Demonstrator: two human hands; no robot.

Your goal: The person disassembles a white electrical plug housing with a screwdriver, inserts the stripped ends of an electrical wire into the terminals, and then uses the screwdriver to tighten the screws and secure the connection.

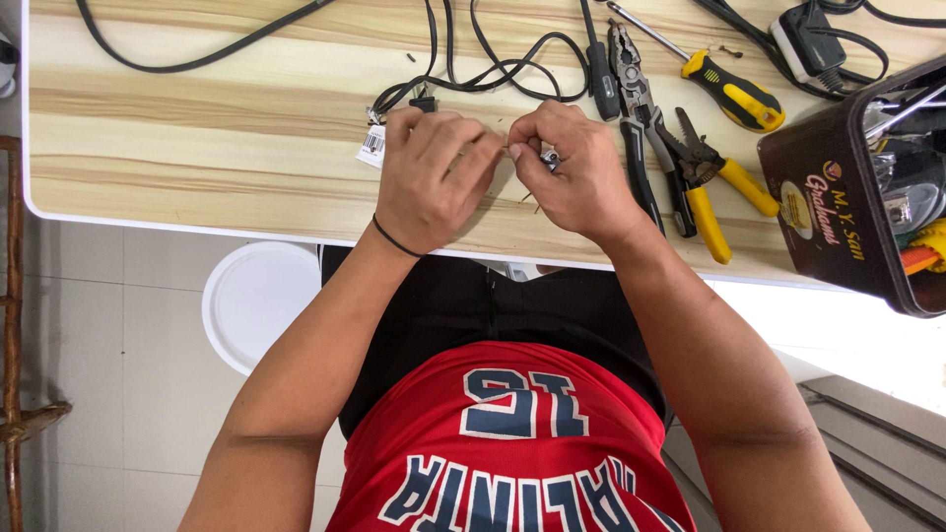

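Observation:
My left hand (pixel 434 172) and my right hand (pixel 572 167) rest close together on the wooden table (pixel 197 128), fingertips almost meeting. Between them I pinch a thin wire end that comes off a black cable (pixel 473 69) running to the table's far side. My left fingers are curled around the cable near a small black plug part (pixel 424 102) and a white tag (pixel 372 145). My right fingertips grip a small metal piece (pixel 549 157) at the wire's end. A black band circles my left wrist.
Black-handled pliers (pixel 636 128), yellow-handled cutters (pixel 705 182) and a yellow and black screwdriver (pixel 729 94) lie right of my hands. A dark tin (pixel 838 207) of tools stands at the right edge. A power adapter (pixel 808 44) is at the far right. A white stool (pixel 256 300) stands below the table edge.

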